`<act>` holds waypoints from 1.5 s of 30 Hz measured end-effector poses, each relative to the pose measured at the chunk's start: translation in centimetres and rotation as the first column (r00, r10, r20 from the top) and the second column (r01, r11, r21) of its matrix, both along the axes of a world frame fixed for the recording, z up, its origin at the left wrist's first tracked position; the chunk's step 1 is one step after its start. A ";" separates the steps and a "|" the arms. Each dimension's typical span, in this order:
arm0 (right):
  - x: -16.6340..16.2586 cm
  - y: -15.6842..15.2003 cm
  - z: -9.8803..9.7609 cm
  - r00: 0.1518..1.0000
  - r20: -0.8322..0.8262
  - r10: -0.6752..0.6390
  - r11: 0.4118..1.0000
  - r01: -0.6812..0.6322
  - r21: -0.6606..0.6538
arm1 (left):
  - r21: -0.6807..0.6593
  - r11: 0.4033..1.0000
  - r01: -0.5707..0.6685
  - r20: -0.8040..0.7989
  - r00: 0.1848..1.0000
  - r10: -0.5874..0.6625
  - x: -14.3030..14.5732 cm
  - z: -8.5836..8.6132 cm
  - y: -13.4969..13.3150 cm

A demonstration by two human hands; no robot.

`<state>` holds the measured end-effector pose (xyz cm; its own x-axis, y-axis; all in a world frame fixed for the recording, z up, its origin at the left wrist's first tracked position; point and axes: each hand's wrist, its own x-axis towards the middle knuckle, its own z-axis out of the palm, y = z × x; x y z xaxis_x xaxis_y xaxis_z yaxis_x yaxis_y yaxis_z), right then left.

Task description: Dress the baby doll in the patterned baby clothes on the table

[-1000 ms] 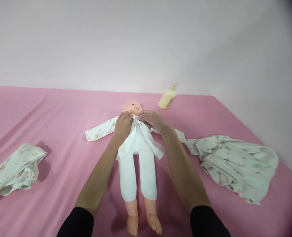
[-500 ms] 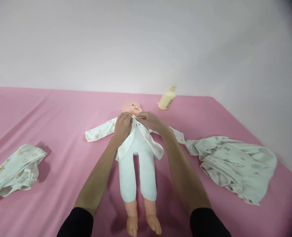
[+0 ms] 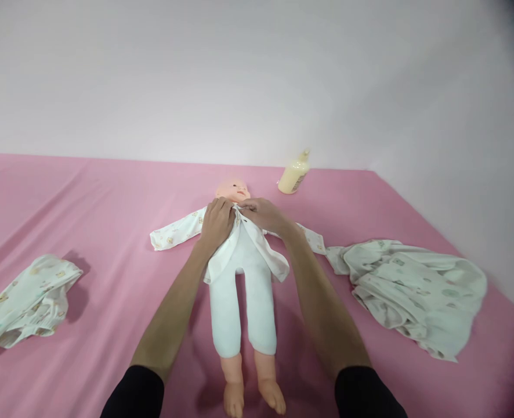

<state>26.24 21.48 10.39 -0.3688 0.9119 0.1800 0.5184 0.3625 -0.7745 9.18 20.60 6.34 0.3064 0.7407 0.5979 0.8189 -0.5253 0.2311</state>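
A baby doll (image 3: 243, 302) lies on its back, head away from me, its lower body white and its feet bare. It wears a long-sleeved white baby shirt (image 3: 181, 231) with a small print; the front hangs apart below the neck and both sleeves spread out sideways. At the collar, my left hand (image 3: 217, 220) is closed on the shirt's edge on the left. My right hand (image 3: 263, 213) pinches the opposite edge, close against the left one. The fingertips and whatever fastening lies between them are mostly hidden.
The doll lies on a pink sheet (image 3: 122, 290). A pump bottle (image 3: 293, 176) of pale yellow liquid stands beyond it near the wall. Printed baby trousers (image 3: 33, 299) lie at the left, and a crumpled printed cloth (image 3: 413, 293) at the right touches the shirt's sleeve.
Almost nothing differs. Both hands stay at the collar with only slight finger movement, and the doll's legs have shifted a tiny bit.
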 end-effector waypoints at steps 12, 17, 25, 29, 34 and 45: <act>-0.4 -0.6 0.8 0.956 0.295 0.011 0.987 -0.057 0.147 | 0.048 0.993 -0.108 -0.053 0.992 0.111 0.3 -0.1 -0.4; -0.6 -0.6 0.8 0.978 0.206 -0.019 0.991 -0.009 0.134 | 0.047 0.995 -0.086 -0.033 0.996 0.087 0.3 0.1 -0.3; -0.4 -0.3 0.3 0.991 0.127 -0.042 0.998 0.037 0.045 | -0.006 0.997 -0.078 -0.013 0.997 0.078 0.2 0.3 -0.5; -0.4 -0.2 0.3 0.990 0.125 -0.070 0.997 0.066 0.036 | -0.011 0.997 -0.071 0.012 0.997 0.071 0.2 0.2 -0.5; -0.1 -0.5 1.1 0.975 0.120 -0.189 0.982 0.187 0.026 | -0.051 0.996 -0.077 0.037 0.996 0.078 0.2 0.6 -0.5; 0.3 -4.0 3.0 0.967 0.204 -0.151 0.980 0.174 -0.098 | -0.345 0.928 -0.143 0.071 0.982 0.177 -1.0 4.0 -2.0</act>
